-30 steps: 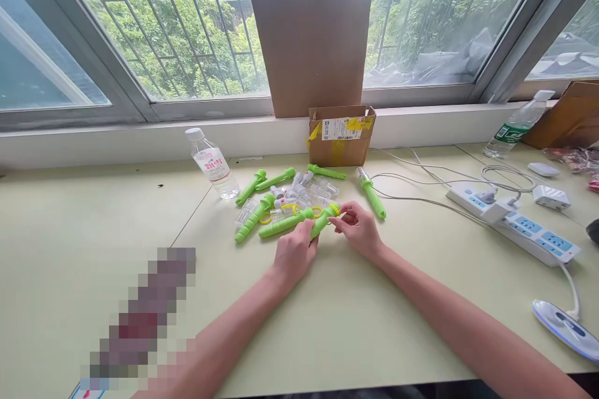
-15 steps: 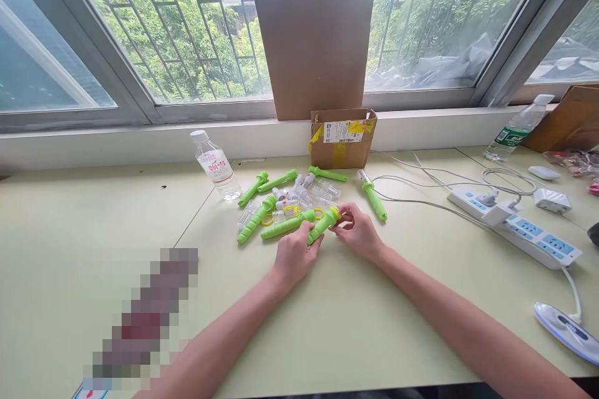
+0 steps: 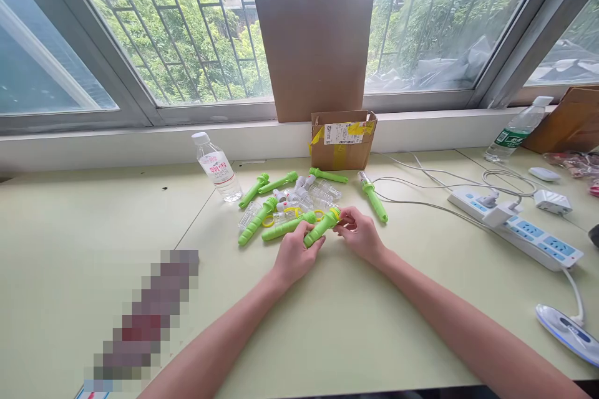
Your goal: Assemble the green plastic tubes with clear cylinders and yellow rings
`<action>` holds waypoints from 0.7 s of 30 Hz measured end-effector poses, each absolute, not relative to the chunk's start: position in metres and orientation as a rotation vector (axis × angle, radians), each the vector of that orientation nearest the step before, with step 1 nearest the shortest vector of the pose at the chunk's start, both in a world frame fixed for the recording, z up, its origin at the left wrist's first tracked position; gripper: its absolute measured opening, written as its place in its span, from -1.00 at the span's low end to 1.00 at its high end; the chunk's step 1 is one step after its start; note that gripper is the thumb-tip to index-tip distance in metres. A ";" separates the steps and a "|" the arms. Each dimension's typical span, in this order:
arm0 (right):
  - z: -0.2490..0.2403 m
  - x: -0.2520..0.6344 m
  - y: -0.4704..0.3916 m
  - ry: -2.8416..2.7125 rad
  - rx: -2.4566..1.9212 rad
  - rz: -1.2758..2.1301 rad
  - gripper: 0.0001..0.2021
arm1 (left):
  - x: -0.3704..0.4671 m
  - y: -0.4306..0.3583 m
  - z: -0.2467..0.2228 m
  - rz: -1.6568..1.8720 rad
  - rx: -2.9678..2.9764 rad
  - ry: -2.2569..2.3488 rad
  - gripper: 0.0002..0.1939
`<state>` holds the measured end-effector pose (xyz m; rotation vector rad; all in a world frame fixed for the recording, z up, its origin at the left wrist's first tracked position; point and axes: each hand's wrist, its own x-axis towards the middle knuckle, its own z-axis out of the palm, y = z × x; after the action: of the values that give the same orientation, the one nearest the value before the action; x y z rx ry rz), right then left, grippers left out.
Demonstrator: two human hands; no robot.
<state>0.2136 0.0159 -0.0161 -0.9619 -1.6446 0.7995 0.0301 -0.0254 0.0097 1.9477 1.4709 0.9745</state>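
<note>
My left hand (image 3: 296, 254) is closed around the lower part of a green ridged tube (image 3: 322, 227), which slants up to the right. A yellow ring (image 3: 335, 214) sits at the tube's upper end. The fingers of my right hand (image 3: 359, 234) are pinched at that ringed end; what exactly they grip is too small to tell. Behind and left of my hands lie several more green tubes (image 3: 257, 221), clear plastic cylinders (image 3: 327, 189), white pieces (image 3: 299, 182) and loose yellow rings (image 3: 267, 221). One green tube with a clear top (image 3: 374, 201) lies apart on the right.
A small cardboard box (image 3: 343, 153) stands by the wall. One water bottle (image 3: 218, 168) is at the back left, another (image 3: 517, 129) at the back right. A power strip (image 3: 519, 230) with cables lies right. A pixelated patch covers something at the left.
The held tube has shifted slightly down and left with my left hand. My right hand remains at its ringed end, and the yellow ring looks more plainly seated around it.
</note>
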 end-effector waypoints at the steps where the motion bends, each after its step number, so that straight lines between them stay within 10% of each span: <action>1: -0.016 0.214 0.016 -1.645 -0.964 0.803 -0.84 | 0.030 -0.026 0.010 0.981 1.924 1.457 -0.80; 21: -0.009 0.213 0.013 -1.690 -0.980 0.733 -0.77 | 0.030 -0.028 0.027 0.891 1.514 1.334 -0.66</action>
<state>0.2134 0.0131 -0.0086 -0.9800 -1.6900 0.7333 0.0296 -0.0276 0.0275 1.5136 1.3336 0.8911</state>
